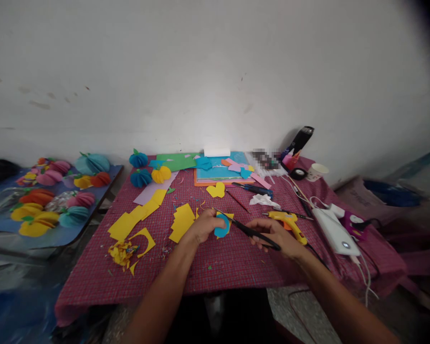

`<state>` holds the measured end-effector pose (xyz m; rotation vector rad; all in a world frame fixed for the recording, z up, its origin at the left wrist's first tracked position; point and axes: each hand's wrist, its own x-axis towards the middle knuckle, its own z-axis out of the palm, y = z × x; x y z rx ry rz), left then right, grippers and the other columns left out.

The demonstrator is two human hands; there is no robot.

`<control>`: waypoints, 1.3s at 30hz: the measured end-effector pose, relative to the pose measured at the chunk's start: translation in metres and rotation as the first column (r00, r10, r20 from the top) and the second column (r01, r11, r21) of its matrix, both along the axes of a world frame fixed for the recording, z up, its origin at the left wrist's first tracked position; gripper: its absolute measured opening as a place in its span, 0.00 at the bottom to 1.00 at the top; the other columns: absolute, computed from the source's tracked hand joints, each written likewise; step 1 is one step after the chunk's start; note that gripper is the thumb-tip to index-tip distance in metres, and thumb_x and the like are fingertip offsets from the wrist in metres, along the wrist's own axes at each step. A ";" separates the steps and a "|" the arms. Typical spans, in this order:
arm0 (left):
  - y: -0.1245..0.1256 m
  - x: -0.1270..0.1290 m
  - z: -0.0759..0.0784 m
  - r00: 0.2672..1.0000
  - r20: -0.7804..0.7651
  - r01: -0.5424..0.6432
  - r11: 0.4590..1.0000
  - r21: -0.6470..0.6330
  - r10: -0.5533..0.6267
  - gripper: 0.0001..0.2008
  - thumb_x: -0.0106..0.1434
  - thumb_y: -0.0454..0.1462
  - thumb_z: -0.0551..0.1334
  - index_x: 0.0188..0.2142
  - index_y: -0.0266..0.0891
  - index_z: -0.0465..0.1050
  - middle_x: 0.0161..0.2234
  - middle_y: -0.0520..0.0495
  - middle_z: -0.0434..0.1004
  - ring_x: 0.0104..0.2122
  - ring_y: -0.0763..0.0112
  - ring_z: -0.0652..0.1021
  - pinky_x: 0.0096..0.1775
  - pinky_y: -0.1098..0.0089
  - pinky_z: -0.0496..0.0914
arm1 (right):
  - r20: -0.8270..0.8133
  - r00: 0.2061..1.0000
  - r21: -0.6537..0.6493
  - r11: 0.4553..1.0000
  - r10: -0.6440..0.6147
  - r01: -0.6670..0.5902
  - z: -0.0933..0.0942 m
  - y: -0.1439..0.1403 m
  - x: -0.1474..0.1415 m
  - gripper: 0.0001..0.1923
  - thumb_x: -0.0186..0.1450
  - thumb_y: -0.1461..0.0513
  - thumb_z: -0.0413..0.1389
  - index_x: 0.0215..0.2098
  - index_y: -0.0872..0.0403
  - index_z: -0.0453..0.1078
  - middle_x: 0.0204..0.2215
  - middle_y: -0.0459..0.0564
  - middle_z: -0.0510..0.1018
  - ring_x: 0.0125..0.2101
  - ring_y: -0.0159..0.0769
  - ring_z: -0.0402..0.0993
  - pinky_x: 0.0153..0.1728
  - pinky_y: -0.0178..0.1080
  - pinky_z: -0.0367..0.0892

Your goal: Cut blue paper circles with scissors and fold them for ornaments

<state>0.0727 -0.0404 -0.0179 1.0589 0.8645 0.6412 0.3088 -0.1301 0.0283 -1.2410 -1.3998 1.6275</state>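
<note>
My left hand [205, 226] pinches a round blue paper piece [222, 228] laid over a yellow paper sheet [231, 216], whose edges stick out around it. In my right hand [275, 235] is a pair of scissors with black handles [260, 236], the blades reaching to the paper's upper right edge. How far the blades are apart is too small to tell. Left of my left hand lie stacked yellow paper pieces [182, 222]. Yellow cutoffs and scraps [121, 253] are heaped farther left. A yellow glue gun [288, 220] rests just beyond my right hand.
Blue and yellow paper pumpkins [161, 175] stand at the table's back left. A utility knife [254, 189], a pencil [238, 200] and crumpled tissue [261, 199] lie ahead. On the right are a white power bank [333, 231], cables, a paper cup [317, 172] and a black bottle [303, 139].
</note>
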 end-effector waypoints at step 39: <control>-0.003 -0.002 0.012 0.990 0.016 0.140 0.989 0.048 -0.140 0.02 0.43 0.31 0.62 0.21 0.34 0.70 0.18 0.54 0.67 0.18 0.78 0.66 0.22 0.74 0.61 | 0.047 0.998 -0.038 0.998 0.043 -0.042 0.007 0.005 0.008 0.17 0.58 0.62 0.57 0.46 0.55 0.73 0.27 0.46 0.78 0.21 0.28 0.69 0.19 0.28 0.62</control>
